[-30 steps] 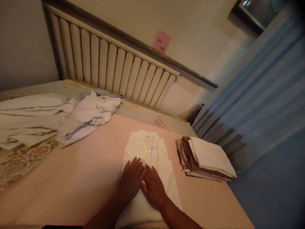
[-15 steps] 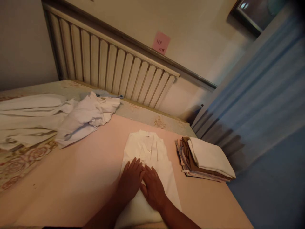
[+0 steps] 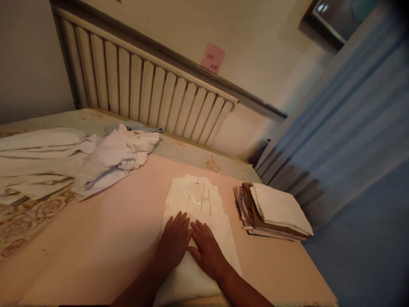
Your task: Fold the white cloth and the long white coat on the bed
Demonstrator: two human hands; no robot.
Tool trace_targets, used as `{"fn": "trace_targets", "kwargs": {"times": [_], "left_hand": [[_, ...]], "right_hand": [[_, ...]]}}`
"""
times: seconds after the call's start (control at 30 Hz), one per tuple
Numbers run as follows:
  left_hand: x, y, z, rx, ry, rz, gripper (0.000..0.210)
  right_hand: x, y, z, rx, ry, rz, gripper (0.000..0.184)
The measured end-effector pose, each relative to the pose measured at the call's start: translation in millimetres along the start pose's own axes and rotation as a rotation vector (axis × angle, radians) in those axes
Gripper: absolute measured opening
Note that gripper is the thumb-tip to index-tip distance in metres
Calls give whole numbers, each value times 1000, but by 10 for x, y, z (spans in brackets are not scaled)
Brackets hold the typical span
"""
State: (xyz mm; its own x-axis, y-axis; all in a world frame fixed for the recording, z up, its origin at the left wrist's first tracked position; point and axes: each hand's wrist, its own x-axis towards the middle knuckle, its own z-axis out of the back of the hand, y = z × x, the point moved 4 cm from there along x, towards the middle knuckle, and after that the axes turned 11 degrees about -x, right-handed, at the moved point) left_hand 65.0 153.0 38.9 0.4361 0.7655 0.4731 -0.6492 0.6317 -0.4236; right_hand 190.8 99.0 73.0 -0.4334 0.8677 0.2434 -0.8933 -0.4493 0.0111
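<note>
A white shirt [image 3: 220, 221] lies face up on the pink sheet [image 3: 128, 221], its sides folded into a long narrow shape with the collar at the far end. My left hand [image 3: 175, 234] rests flat on the middle of it, fingers stretched out. Beside it, my right hand [image 3: 206, 247] also lies flat on the cloth, fingers extended and its thumb near the left hand. Neither hand grips anything. My hands and forearms hide part of the shirt's middle and lower end.
To the right sits a stack of folded clothes [image 3: 277, 209], white on top of brown. Crumpled pale garments [image 3: 111, 157] lie at the left. Behind the bed is a white radiator [image 3: 143, 85] with a pink note [image 3: 213, 57] above. A blue curtain [image 3: 335, 128] hangs on the right.
The whole view has shifted very slightly. Both hands stay flat at nearly the same place on the shirt, with the fingers a little farther apart between the two hands.
</note>
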Motion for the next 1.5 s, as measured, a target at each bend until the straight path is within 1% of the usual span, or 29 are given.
{"fn": "trace_targets", "kwargs": {"times": [0.13,0.2,0.3,0.37,0.47,0.6,0.7,0.77,0.87,0.97,1.07,1.17,1.23,1.37,1.5], "left_hand": [[-6,17,-26,-6,-10,1,40],[-5,15,-32,-2,-9,1,40],[-4,6,-33,23,-7,-5,41],[-3,3,-30,38,-11,-10,41],[8,5,-24,55,-12,-13,40],[19,-45,15,59,-19,30,39],[-15,-218,58,40,-24,52,39],[-62,-410,56,8,0,4,40],[-158,-684,-15,-41,83,-46,40],[-266,-807,-113,-41,144,-33,44],[-352,-776,-155,-17,131,-71,49],[-395,-668,-146,3,87,-143,51],[-404,-591,-137,9,66,-158,52],[-397,-501,-131,11,53,-166,54],[-348,-414,-100,12,38,-151,52]], "right_hand": [[-231,-79,133,-53,-37,-29,51],[-377,-111,143,-84,-28,-34,54],[-558,-154,69,-127,-13,-47,60],[-626,-175,-4,-154,-21,-60,62],[-653,-190,-85,-180,-31,-68,62],[-635,-188,-100,-181,-12,-61,63],[-624,-182,-85,-185,-1,-70,61],[-619,-173,-77,-181,-2,-74,61],[-613,-166,-71,-165,-10,-86,59],[-612,-173,-80,-143,-8,-80,58],[-610,-192,-100,-138,-16,-58,60],[-617,-210,-108,-161,-36,-50,61],[-645,-211,-103,-177,-36,-48,63],[-797,-210,-72,-208,-8,-61,62],[-990,-227,-29,-222,-18,-59,63]]}}
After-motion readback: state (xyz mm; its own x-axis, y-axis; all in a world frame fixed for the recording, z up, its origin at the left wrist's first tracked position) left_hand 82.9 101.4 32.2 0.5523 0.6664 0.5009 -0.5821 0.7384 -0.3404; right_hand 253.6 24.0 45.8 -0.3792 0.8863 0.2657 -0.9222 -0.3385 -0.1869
